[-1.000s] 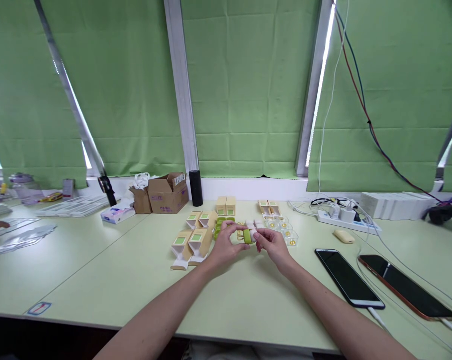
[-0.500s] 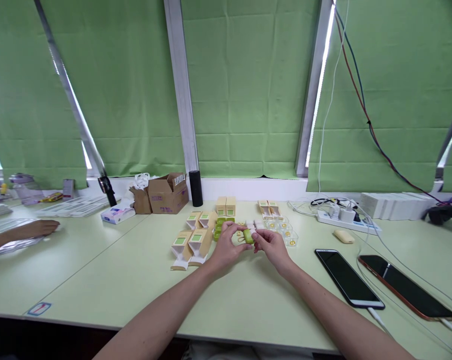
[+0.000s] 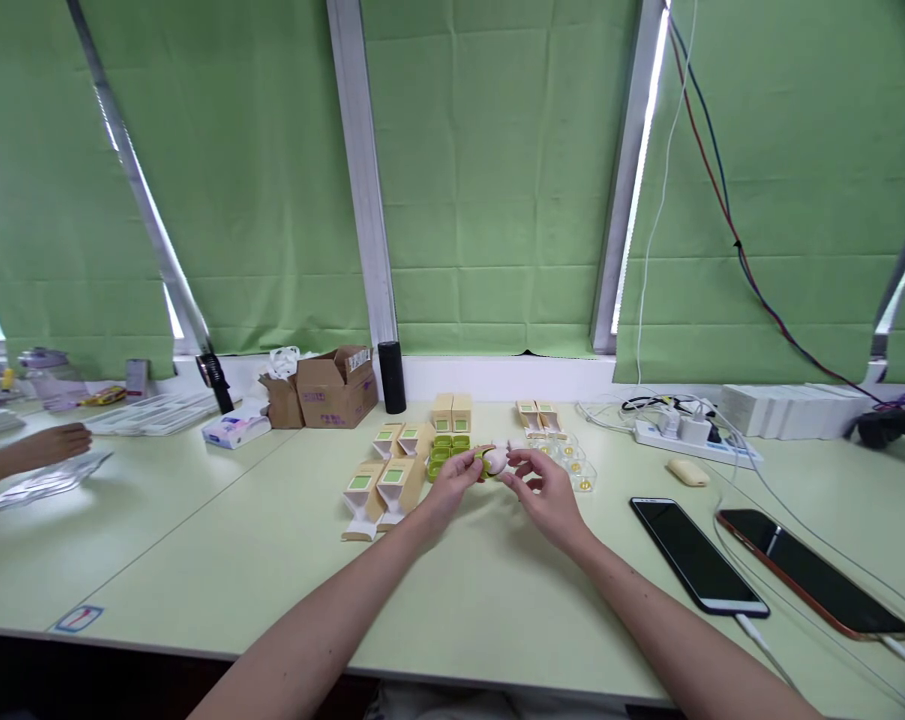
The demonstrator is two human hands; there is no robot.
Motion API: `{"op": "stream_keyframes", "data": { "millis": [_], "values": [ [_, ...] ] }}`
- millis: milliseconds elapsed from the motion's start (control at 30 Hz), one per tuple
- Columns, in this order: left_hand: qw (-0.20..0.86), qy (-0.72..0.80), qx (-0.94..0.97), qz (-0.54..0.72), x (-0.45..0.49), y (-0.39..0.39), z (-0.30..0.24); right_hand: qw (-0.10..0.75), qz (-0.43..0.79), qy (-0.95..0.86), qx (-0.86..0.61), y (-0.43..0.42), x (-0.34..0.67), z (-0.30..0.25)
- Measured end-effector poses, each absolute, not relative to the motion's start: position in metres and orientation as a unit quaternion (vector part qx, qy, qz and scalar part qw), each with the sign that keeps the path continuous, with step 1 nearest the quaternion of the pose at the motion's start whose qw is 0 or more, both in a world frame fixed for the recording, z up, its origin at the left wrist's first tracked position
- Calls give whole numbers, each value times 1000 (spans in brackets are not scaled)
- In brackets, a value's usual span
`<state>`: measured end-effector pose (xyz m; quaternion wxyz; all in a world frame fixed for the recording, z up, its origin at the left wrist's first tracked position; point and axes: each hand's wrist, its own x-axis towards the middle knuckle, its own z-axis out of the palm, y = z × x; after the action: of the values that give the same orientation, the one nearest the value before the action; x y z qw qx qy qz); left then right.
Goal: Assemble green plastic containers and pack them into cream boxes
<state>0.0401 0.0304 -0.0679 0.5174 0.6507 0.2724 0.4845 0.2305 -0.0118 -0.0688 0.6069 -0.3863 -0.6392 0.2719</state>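
My left hand (image 3: 452, 488) pinches a small green case (image 3: 486, 460) between thumb and fingers. A white rounded piece (image 3: 495, 459) shows at the case's right side. My right hand (image 3: 546, 495) is at the right edge of this white piece, its thumb and index finger curled against it. Behind my left hand stands a green tray with square compartments (image 3: 441, 452), partly covered by the fingers. Clear plastic holders with gold centres (image 3: 572, 462) lie beyond my right hand. Open cream cartons with green labels (image 3: 398, 480) rest to the left.
More cream cartons (image 3: 452, 412) stand farther back. On the right lie two phones (image 3: 699, 555), a cream case (image 3: 688, 472) and a power strip (image 3: 696, 440) with cables. A brown cardboard box (image 3: 337, 388) and a black cylinder (image 3: 392, 378) are at the back. A co-worker's hand (image 3: 58, 443) is at far left.
The green case has turned in my hands, so the white piece now faces me. My right hand's fingers have shifted to its right edge. The co-worker's hand has moved left.
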Motion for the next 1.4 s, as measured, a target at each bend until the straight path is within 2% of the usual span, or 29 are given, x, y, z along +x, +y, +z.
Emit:
{"op": "stream_keyframes", "data": {
  "millis": [100, 300, 500, 867, 1400],
  "values": [
    [561, 253, 636, 466, 41, 28, -69, 591, 217, -686, -366, -18, 230, -66],
    [604, 251, 615, 440, 42, 21, -69, 549, 181, -731, -363, -16, 230, -72],
    [559, 269, 652, 436, 44, 19, -65, 543, 114, -748, -365, -12, 234, -79],
    [549, 239, 647, 472, 51, 13, -71, 457, -150, -788, -384, -12, 231, -78],
    [481, 276, 609, 567, 72, 6, -72, 429, -257, -788, -359, -11, 222, -73]
  ]
}}
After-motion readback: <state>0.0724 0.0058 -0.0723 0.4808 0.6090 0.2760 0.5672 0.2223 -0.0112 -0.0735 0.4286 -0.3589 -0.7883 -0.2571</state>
